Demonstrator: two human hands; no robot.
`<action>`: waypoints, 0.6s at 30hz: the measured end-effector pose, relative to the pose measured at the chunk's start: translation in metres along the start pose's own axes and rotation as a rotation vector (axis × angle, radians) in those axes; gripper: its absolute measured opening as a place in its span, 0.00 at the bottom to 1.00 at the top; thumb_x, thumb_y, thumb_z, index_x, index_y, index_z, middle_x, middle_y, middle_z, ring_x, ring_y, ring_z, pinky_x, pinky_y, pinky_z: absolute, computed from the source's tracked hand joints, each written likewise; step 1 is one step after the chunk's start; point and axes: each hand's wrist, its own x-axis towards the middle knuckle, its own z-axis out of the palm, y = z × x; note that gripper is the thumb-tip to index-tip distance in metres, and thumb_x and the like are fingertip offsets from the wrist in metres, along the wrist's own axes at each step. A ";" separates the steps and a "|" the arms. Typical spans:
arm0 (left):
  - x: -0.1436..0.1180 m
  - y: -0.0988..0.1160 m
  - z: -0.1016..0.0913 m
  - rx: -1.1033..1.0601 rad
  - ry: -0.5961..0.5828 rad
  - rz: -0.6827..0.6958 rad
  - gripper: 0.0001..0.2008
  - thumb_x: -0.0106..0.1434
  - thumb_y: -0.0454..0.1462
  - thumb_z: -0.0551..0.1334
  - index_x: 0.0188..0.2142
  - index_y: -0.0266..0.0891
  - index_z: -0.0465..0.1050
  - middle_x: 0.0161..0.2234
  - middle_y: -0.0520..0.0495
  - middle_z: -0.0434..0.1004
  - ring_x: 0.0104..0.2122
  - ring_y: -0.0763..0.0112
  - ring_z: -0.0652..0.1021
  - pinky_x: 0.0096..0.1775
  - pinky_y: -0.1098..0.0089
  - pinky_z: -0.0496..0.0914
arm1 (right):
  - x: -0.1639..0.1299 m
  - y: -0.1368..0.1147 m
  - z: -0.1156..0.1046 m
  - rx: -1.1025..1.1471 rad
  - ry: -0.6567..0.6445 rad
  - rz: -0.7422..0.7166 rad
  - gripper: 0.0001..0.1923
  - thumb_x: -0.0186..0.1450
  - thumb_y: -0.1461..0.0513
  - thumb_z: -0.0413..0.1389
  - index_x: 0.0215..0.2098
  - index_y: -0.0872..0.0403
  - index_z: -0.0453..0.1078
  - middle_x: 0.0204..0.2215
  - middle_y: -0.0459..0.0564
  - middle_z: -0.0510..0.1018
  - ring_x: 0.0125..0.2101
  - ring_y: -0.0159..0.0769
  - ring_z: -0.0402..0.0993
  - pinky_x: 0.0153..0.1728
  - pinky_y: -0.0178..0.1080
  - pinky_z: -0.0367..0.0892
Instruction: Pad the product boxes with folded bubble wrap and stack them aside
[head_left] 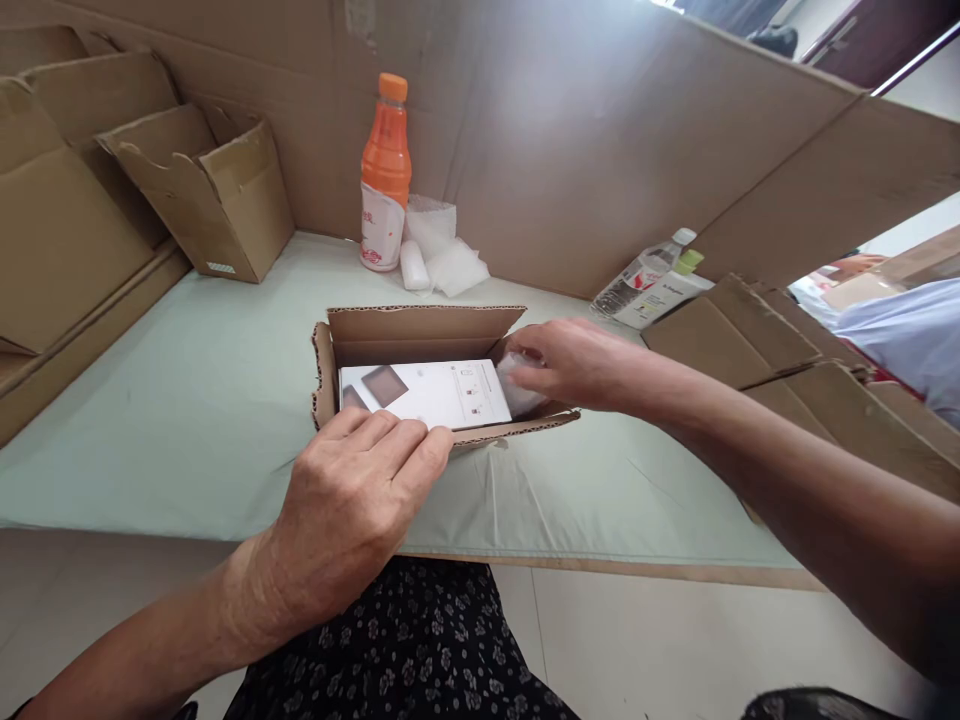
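An open cardboard box (427,330) sits near the table's front edge, with a white product box (442,385) lying inside it. Fingers of my left hand (356,490) curl over the near wall at its left half, gripping the cardboard. My right hand (562,365) reaches into the right end, its fingers closed on a crumpled piece of clear bubble wrap (521,385). That wrap lies beside the right end of the white box. My fingers hide part of it.
Behind the box stand an orange drink bottle (385,175) and several pieces of white packing material (450,265). A clear bottle (645,272) and a white tube (664,298) lean at the right. Cardboard boxes (217,190) line the left; more boxes (735,330) stand right.
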 end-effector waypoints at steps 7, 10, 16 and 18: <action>0.000 -0.002 0.000 0.007 -0.003 0.000 0.10 0.68 0.25 0.57 0.46 0.32 0.74 0.35 0.44 0.83 0.33 0.62 0.81 0.35 0.61 0.70 | -0.011 0.004 0.000 -0.106 -0.007 -0.031 0.08 0.60 0.62 0.54 0.23 0.51 0.69 0.17 0.43 0.68 0.19 0.30 0.54 0.25 0.37 0.47; 0.000 0.000 0.000 0.003 -0.019 -0.001 0.12 0.67 0.23 0.58 0.47 0.31 0.74 0.35 0.44 0.83 0.33 0.61 0.81 0.36 0.60 0.72 | -0.008 -0.003 0.000 -0.105 -0.035 -0.070 0.10 0.60 0.64 0.53 0.21 0.53 0.66 0.18 0.44 0.68 0.19 0.29 0.53 0.24 0.37 0.46; -0.014 0.003 -0.008 -0.109 0.126 -0.075 0.19 0.62 0.24 0.64 0.52 0.36 0.73 0.49 0.41 0.80 0.54 0.53 0.78 0.54 0.54 0.75 | -0.008 -0.001 0.009 -0.053 -0.010 -0.157 0.10 0.61 0.65 0.52 0.26 0.54 0.74 0.20 0.45 0.71 0.20 0.28 0.55 0.24 0.35 0.48; -0.029 -0.002 -0.008 -0.092 0.198 -0.136 0.26 0.59 0.25 0.67 0.55 0.42 0.73 0.54 0.43 0.77 0.58 0.52 0.76 0.57 0.53 0.74 | -0.012 0.005 0.012 0.021 0.037 -0.175 0.10 0.63 0.64 0.53 0.31 0.53 0.77 0.21 0.45 0.72 0.21 0.28 0.58 0.24 0.35 0.50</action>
